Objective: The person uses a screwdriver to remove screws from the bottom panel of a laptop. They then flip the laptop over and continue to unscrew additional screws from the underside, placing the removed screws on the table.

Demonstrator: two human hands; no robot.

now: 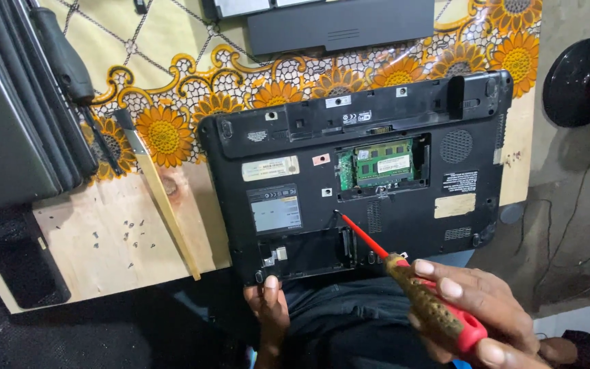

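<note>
Nearest, the right hand [476,318] is wrapped tight round the red-and-yellow handle of a slim red-shafted screwdriver [404,266], its tip set on the underside of the black plastic laptop [404,205]. The left hand [268,307] pinches the laptop's near edge, thumb on top, where the casing overhangs the near edge of the wooden worktop [104,253].

The shaft leans steeply; I judge the tip could skid out and gouge the casing, or jump towards the bare green memory board [380,164] just beyond. Loose small screws [128,236] lie scattered towards the left edge and could roll off. A black battery pack [339,27] lies at the far edge.
</note>
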